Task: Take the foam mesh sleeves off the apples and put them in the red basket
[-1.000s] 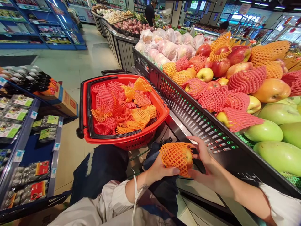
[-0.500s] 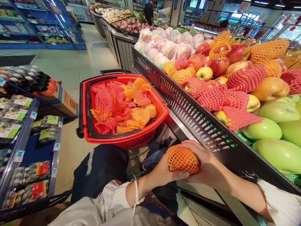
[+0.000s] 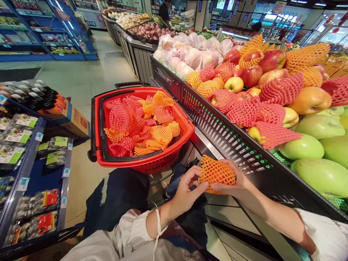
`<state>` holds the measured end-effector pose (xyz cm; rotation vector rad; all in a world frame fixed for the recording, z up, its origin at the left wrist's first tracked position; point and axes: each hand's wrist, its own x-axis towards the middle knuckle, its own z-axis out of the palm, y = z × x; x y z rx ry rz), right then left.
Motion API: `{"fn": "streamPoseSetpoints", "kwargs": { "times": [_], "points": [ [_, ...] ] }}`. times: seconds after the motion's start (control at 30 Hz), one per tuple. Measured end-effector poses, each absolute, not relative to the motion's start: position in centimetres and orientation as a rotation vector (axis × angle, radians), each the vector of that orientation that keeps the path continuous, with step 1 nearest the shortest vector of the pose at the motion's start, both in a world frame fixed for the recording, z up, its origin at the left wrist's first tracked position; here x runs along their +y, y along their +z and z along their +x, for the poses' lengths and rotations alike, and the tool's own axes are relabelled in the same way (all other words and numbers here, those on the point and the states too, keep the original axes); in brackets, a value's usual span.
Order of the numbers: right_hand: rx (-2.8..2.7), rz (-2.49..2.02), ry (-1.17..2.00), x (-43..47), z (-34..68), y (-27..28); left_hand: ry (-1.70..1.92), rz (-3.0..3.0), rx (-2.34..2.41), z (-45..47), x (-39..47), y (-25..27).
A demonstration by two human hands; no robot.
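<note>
Over my lap, an apple (image 3: 217, 175) in an orange foam net is held between both hands. My right hand (image 3: 239, 183) wraps around its right side, thumb across the front. At the net's lower left edge, my left hand (image 3: 187, 188) pinches the mesh with thumb and fingers. The net stands out loosely on its left end, and the mesh hides most of the fruit. Ahead and to the left stands a red basket (image 3: 152, 166) heaped with pink and orange foam nets (image 3: 119, 116).
A black slatted display bin (image 3: 217, 117) on the right holds red apples (image 3: 252, 75), netted fruit and large green apples (image 3: 320, 177). Bagged fruit (image 3: 190, 54) lies further back. Left are a shelf of packets (image 3: 46, 203) and a carton (image 3: 78, 121). A person (image 3: 164, 12) stands far off.
My left hand has shifted from cupping the apple to pinching the net's edge. The net now extends past the fruit on the left, and the apple has been raised slightly.
</note>
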<state>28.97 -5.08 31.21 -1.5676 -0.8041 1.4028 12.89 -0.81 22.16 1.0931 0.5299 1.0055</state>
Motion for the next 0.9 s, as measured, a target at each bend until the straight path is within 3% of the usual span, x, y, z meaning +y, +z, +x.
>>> {"fn": "streamPoseSetpoints", "kwargs": {
  "times": [0.23,0.37,0.53,0.73,0.9],
  "points": [
    [-0.813,-1.551,1.317,-4.7,29.0,30.8,1.045,1.072,0.698,13.5,-1.3,21.4],
    [-0.85,-1.683,1.287,-4.8,29.1,30.2,1.229,1.596,0.619,12.5,-1.5,22.5],
    [-0.866,-1.59,1.444,-5.3,29.3,28.7,0.992,2.139,0.476,12.8,-0.7,22.8],
    [-1.033,-1.411,1.589,-4.9,29.8,29.1,1.143,2.04,0.595,13.0,0.3,21.8],
    [-1.239,-1.612,1.498,-5.0,29.7,29.7,1.334,1.763,0.764,10.1,2.6,26.4]
  ]
}}
